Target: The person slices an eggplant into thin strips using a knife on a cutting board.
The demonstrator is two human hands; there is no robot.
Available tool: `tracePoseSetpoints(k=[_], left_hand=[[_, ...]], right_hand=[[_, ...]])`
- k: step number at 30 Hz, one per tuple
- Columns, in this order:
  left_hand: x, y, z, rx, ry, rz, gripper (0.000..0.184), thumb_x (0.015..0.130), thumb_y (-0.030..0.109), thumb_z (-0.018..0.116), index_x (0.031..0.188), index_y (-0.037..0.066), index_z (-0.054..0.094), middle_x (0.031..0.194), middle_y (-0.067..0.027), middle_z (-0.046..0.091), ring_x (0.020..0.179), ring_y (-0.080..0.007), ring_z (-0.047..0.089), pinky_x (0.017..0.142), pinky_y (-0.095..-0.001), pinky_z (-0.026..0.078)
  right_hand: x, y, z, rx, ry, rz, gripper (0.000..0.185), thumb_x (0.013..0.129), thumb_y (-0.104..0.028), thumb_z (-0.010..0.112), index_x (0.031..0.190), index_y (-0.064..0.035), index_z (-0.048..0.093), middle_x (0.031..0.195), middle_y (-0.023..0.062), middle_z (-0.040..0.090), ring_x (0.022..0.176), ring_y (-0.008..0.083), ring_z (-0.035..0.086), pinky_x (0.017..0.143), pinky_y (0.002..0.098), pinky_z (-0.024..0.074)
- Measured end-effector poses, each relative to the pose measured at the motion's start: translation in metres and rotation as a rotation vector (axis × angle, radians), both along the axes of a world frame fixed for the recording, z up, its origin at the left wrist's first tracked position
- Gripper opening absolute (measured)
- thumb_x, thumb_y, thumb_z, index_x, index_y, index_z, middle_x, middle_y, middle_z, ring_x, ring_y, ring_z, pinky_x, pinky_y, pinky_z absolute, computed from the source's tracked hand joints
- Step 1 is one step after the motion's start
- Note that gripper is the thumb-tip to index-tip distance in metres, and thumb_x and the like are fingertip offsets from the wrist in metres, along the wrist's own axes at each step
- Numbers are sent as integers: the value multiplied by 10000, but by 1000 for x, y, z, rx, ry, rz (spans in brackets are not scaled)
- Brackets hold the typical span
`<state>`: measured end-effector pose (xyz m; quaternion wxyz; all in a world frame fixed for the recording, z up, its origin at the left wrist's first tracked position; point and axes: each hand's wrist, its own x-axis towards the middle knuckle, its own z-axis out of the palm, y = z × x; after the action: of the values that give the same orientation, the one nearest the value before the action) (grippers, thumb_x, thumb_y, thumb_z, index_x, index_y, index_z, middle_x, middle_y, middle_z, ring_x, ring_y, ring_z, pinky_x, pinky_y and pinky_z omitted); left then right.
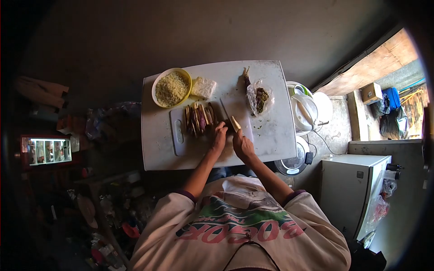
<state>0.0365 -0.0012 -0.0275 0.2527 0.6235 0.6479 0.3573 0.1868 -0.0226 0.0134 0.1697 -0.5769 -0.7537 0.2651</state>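
Note:
My right hand (243,143) grips a knife (227,110), its blade pointing up and left over the cutting board (179,147). A pale cut piece of eggplant (235,123) shows beside the blade, near my right fingers. Close to the blade, my left hand (219,134) is closed, with its fingertips pinched on a small dark piece that looks like eggplant. Left of that hand, a pile of purple-and-white eggplant strips (197,119) lies on the board.
On the white table (156,131) stand a yellow bowl (188,76) of pale shreds and a wrapped white block (204,87). A plastic bag (261,99) with dark greens lies at right, below a whole eggplant (246,77). White appliances (304,110) stand past the table's right edge.

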Motion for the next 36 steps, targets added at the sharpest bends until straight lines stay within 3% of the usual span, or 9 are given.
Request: tracePoseSetpoints(k=[5,9,12,14,16,22,26,28,36], left_hand=[[5,-1,7,184,189,-1,136,691,-101,540,794,-68,622,947,-224,603,951,-401,591,849,-453,476],[2,-3,12,157,185,-31,155,684,-98,543,792,-57,646,953,-207,620,947,-392,601,864,-451,477],[1,0,4,8,65,34,205,636,-129,555,814,-73,642,958,-212,618,938,-404,599,846,-442,479],[-2,4,-5,-120,-38,85,260,597,-162,564,836,-89,635,964,-219,611,935,-414,594,823,-434,483],[0,1,-15,214,211,-9,144,667,-87,545,769,-62,644,935,-217,632,896,-399,615,826,-416,489],[4,-3,0,189,155,10,131,689,-29,548,769,-50,649,932,-198,638,892,-394,613,812,-413,483],[4,-3,9,163,204,11,138,687,-42,543,773,-47,652,914,-178,638,908,-385,601,819,-413,484],[5,-2,1,202,263,32,124,688,-38,551,765,-39,649,901,-165,634,915,-386,591,816,-428,482],[3,-4,0,203,221,32,95,691,-38,548,739,-39,630,900,-170,629,929,-402,579,813,-448,477]], right_hand=[[35,-38,36,-252,-28,-9,219,966,-252,425,963,-34,397,651,276,591,643,509,578,603,613,437],[24,-23,15,-157,-15,-5,241,967,-252,427,1005,-15,405,655,278,594,637,494,587,591,601,444],[6,0,0,115,63,58,277,970,-247,422,1058,15,405,663,276,601,634,479,595,584,586,456],[0,2,12,-104,-37,14,310,972,-236,415,1106,44,401,658,265,604,619,467,598,572,572,463],[14,-16,6,58,-5,23,312,971,-247,419,1097,38,402,651,262,603,611,473,594,570,575,460],[28,-27,17,-227,27,13,316,964,-268,446,1063,29,408,659,263,596,615,478,588,568,588,447],[10,3,-1,59,33,35,232,966,-256,431,1003,-27,407,699,288,604,644,489,588,595,597,439],[7,2,17,-189,30,-40,229,970,-256,419,999,-30,400,688,287,601,653,501,584,603,601,440],[13,-13,25,-303,4,-18,237,972,-235,395,1017,-3,376,670,285,597,671,508,587,635,593,453]])
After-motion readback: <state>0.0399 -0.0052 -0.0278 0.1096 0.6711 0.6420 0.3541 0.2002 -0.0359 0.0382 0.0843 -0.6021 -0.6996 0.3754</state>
